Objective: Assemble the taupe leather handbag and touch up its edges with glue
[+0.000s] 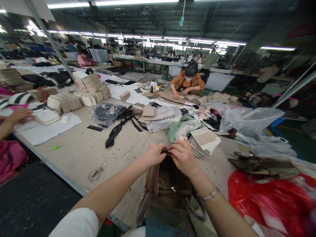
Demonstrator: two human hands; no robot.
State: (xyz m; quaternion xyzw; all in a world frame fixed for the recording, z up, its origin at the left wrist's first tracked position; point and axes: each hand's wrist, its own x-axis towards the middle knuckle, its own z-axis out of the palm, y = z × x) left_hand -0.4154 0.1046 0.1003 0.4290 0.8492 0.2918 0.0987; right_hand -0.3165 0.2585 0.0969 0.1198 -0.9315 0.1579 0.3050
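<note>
A brown handbag [170, 184] stands open-topped in front of me on the worktable [81, 148]. My left hand [154, 154] and my right hand [184, 156] meet above its top edge. Both pinch a small dark piece [166, 150] between their fingertips; I cannot make out what it is. My right wrist wears a thin metal bracelet [211, 195]. A stack of beige and white flat pieces [204, 140] lies just beyond my right hand.
Scissors [96, 172] lie to the left of the bag. Black straps [120, 126], plastic bags [247, 120], a red plastic bag [269, 197] and stacks of pale panels [91, 87] lie on the table. A person in orange [188, 82] works opposite; another person's hand [21, 115] rests at left.
</note>
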